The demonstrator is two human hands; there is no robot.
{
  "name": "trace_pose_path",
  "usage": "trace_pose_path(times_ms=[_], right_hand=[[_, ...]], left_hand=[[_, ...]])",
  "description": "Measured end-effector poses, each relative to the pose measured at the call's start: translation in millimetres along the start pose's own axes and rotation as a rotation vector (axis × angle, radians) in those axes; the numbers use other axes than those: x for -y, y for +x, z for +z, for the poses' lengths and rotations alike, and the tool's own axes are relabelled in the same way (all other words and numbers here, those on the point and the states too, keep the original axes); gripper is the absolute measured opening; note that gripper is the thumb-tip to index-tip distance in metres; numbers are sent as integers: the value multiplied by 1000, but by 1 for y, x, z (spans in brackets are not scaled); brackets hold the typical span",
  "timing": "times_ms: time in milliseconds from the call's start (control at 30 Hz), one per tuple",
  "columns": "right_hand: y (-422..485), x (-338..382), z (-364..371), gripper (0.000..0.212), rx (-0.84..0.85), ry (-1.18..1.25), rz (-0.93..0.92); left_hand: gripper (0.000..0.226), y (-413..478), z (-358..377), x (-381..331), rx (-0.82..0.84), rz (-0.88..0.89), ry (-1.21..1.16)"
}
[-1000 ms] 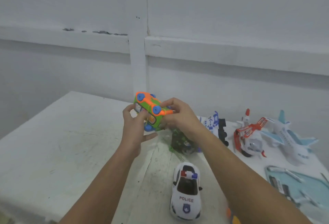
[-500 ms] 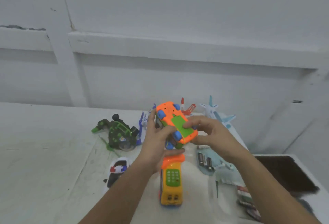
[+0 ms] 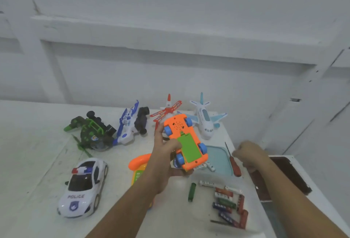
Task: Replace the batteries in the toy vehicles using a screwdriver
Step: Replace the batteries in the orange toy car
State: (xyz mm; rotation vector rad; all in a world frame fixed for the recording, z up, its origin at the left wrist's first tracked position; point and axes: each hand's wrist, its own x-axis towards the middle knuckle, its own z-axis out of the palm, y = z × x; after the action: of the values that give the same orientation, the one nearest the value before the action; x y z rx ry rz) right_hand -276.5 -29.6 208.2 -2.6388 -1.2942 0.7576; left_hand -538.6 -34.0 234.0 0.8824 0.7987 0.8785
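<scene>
1. Left hand (image 3: 162, 162) grips the car (image 3: 181, 129) clear of the surface (image 3: 37, 152), with its underside turned up toward the head camera. The thumb presses the near edge of the green cover (image 3: 189, 148), and the other fingers (image 3: 158, 133) curl round the far side. Likely reason: this hold faces the battery hatch toward the person and braces it for the tool.
2. The cover sits shut and flush. A small dot past its end away from the thumb may be the screw, but it is too small to tell.
3. Right hand (image 3: 250, 154) hangs low with its fingers (image 3: 239, 156) curled in. The tips are right at the screwdriver (image 3: 235, 164), by its red handle. Whether they pinch it or only reach for it, I cannot tell.
4. The screwdriver lies along the edge of the tray (image 3: 220, 159), between the two hands, with its shaft pointing away from the person.
5. Batteries (image 3: 228, 204) lie loose on the person's side of the right fingers. One green cell (image 3: 191, 192) sits apart, below the left palm. They look staged within reach for the swap.
6. Judgement: this car is at an early stage, tool pickup first and the hatch not yet opened.
</scene>
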Motion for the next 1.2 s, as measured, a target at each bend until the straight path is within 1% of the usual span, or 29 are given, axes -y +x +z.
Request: trace_pose_path(times_ms=[67, 133, 233, 300, 367, 433, 500, 533, 600, 667, 733, 833, 933, 1067, 1133, 1200], right_hand=[[-1, -6, 7, 14, 88, 23, 73], [1, -11, 12, 24, 115, 45, 84], [2, -16, 16, 29, 103, 90, 69], [3, -18, 16, 31, 96, 70, 55], [4, -19, 13, 39, 100, 30, 46], [1, -17, 3, 44, 51, 23, 19], [-3, -12, -14, 40, -74, 94, -49], [-7, -8, -23, 36, -137, 184, -103], [-22, 3, -41, 29, -193, 472, -256], [-42, 17, -56, 16, -178, 740, -429], [-62, 30, -69, 6, -149, 924, -568], [-83, 43, -79, 16, -71, 1150, -731], [-91, 51, -83, 25, -66, 1255, -837], [-93, 59, -84, 37, -139, 1308, -920], [-91, 61, -82, 36, -173, 1298, -946], [-90, 65, -77, 36, -218, 1224, -972]], left_hand=[[60, 1, 2, 5, -46, 6, 18], [57, 0, 4, 9, -52, 14, 68], [57, -5, 8, 13, -68, 39, 149], [58, -8, 12, 15, -82, 57, 173], [56, -9, 16, 16, -97, 62, 186], [53, -11, 19, 17, -115, 61, 196], [51, -11, 20, 19, -140, 55, 208], [50, -11, 20, 20, -155, 52, 212], [49, -11, 21, 22, -176, 42, 206], [49, -10, 22, 24, -196, 32, 198], [47, -11, 23, 26, -211, 29, 201], [44, -12, 25, 27, -231, 11, 193], [45, -13, 26, 27, -249, -12, 174], [46, -14, 27, 27, -254, -33, 156], [46, -14, 27, 28, -255, -44, 161], [45, -14, 28, 28, -256, -49, 165]])
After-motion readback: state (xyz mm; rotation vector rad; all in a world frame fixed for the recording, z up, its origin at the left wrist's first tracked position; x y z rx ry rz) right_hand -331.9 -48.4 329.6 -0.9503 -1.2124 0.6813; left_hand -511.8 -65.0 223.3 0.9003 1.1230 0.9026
